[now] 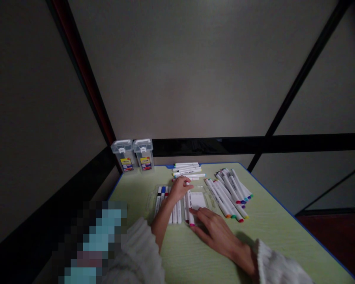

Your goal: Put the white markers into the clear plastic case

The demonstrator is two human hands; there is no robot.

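A white marker (190,203) with a magenta end lies lengthwise over a shallow clear plastic tray (210,196). My left hand (179,190) pinches the far end of this marker between thumb and fingers. At its near end, the fingertips and thumb of my right hand (215,229) close around the magenta tip. To the left in the tray, a row of white markers (174,213) lies side by side, partly covered by my left hand and forearm. A white rectangular surface (198,200) shows in the tray's right part.
Loose markers with coloured ends (229,197) are piled at the right of the green table (130,193). Another group of markers (187,169) lies at the back. Two clear lidded boxes (126,157) stand at the back left, near the wall.
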